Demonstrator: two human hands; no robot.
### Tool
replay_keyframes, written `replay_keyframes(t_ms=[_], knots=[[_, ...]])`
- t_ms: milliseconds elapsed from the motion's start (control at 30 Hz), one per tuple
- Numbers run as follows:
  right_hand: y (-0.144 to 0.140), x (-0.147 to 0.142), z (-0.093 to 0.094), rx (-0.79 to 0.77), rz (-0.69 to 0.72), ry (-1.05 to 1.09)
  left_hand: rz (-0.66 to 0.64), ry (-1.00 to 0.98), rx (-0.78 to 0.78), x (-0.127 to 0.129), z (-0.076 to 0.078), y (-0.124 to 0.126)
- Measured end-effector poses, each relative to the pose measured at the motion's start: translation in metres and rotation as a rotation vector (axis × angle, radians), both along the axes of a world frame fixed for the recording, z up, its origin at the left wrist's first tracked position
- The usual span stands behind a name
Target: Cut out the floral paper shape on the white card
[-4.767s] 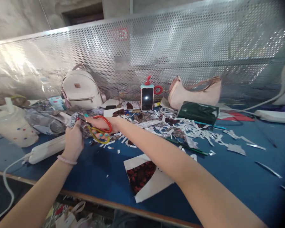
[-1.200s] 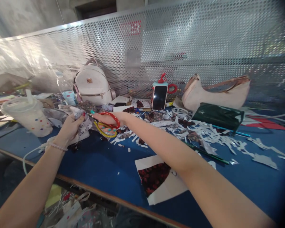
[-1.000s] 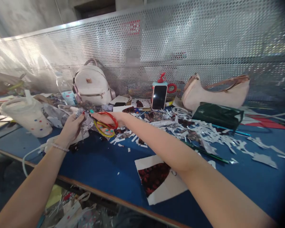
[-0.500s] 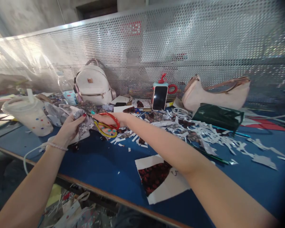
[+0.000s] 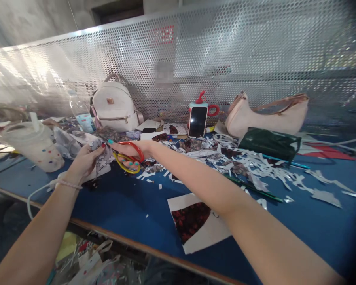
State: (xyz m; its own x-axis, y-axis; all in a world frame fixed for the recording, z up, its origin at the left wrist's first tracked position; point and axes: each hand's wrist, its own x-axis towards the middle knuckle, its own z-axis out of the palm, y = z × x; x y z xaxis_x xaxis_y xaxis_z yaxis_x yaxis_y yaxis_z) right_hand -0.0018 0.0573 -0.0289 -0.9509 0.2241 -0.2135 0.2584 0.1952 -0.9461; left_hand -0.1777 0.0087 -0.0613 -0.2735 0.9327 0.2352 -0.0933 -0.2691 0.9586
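My right hand (image 5: 129, 151) grips a pair of scissors (image 5: 127, 157) with one red and one yellow handle loop; the blades point left into a patterned grey-and-white sheet (image 5: 102, 160). My left hand (image 5: 84, 162) holds that sheet from the left, thumb near the blades. Both hands hover over the far left part of the blue table (image 5: 130, 206). The scissor blades are mostly hidden by the sheet and fingers.
A white piece with a dark red flowered patch (image 5: 195, 221) lies near the front edge. Paper scraps (image 5: 255, 166) litter the middle. Behind stand a white backpack (image 5: 114, 105), a phone (image 5: 197, 120), a pink handbag (image 5: 264, 113), a dark green pouch (image 5: 268, 142), a bottle (image 5: 78, 111) and a lidded cup (image 5: 32, 144).
Both hands stay at the sheet with only small shifts; the scissors have edged slightly left into it. The view has drifted a little.
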Motion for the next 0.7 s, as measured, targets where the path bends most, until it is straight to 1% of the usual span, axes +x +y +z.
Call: replay_keyframes(t_ms=[133,367,567,700], knots=[[-0.0003,-0.0017,-0.0007,-0.035,0.011,-0.018,-0.015,-0.018,0.012,0.0015,0.0009,-0.0008],[-0.0041,-0.0013,0.0031,0.001,0.016,0.022,0.032,-0.055,0.005,0.0005,0.0004,-0.0004],[-0.0036,-0.0027,0.0,-0.012,-0.013,0.058,0.023,-0.053,0.022,-0.0018,-0.0008,-0.0004],[-0.0032,-0.0033,0.0008,-0.048,-0.003,0.007,0.008,-0.035,0.037,-0.004,-0.0022,0.0004]])
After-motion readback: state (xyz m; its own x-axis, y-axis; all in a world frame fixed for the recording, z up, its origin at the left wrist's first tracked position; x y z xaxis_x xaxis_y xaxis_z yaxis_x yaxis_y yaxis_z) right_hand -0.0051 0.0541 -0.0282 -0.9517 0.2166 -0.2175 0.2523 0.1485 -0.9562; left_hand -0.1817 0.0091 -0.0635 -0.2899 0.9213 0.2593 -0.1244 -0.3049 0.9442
